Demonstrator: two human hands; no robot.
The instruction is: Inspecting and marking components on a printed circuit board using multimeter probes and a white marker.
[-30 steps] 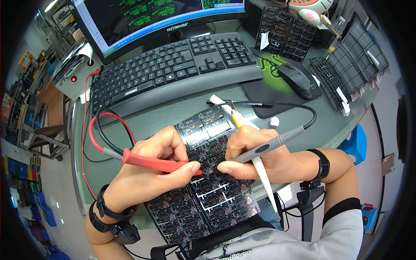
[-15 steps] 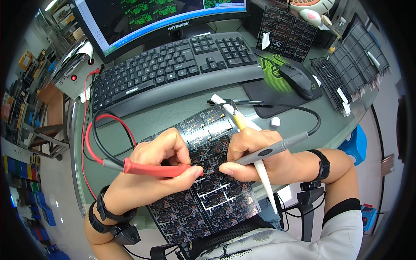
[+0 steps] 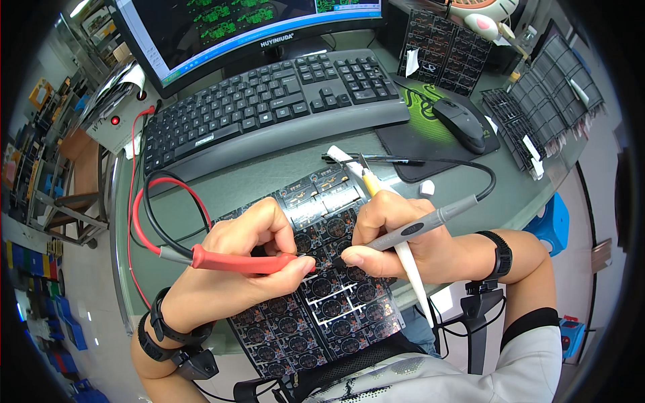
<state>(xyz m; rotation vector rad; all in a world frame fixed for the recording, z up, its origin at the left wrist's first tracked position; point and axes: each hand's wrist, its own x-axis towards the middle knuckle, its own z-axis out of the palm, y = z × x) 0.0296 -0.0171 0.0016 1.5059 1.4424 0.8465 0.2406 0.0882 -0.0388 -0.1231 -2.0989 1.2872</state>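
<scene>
A red test probe (image 3: 235, 262) lies in my left hand (image 3: 248, 252), pinched between thumb and fingers. Its tip end reaches the middle of a black circuit board panel (image 3: 332, 309) printed with repeated round patterns. My right hand (image 3: 396, 235) grips a grey test probe (image 3: 430, 225), angled down toward the same part of the panel. Whether either probe tip touches the board I cannot tell, as my fingertips cover them. Tucked in my right hand too is a slim white-and-yellow tool (image 3: 411, 279) with a thin dark upper end.
Beyond the panel are a black keyboard (image 3: 269, 101), a monitor (image 3: 255, 27) and a mouse (image 3: 459, 125) on a mat. More board panels (image 3: 447, 50) stand at the far right. Red cable (image 3: 138, 201) runs from a box (image 3: 121, 124) at left. A small white piece (image 3: 426, 188) lies near my right hand.
My right hand has shifted very slightly, with the grey probe tilting a little and the white tool's lower end swinging slightly right. The left hand and red probe stay where they were.
</scene>
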